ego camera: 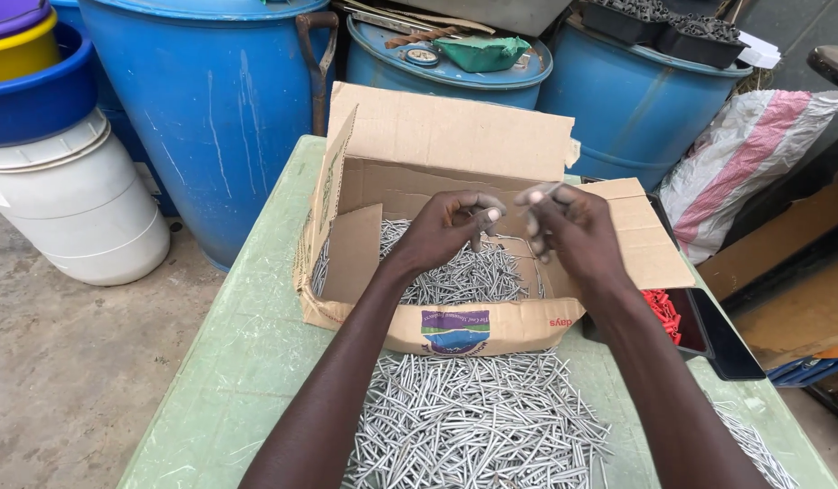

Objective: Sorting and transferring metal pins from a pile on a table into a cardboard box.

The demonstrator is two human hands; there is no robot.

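Above the open cardboard box [455,226] on the pale green worktop [247,353], both hands are raised close together. The left hand [446,231] has its fingers curled around a few grey nails [481,226]. The right hand [568,226] pinches some nails too, with the fingers narrow. More nails lie inside the box, and a big heap of nails [473,421] covers the worktop in front of it. Blue barrels [220,100] stand behind.
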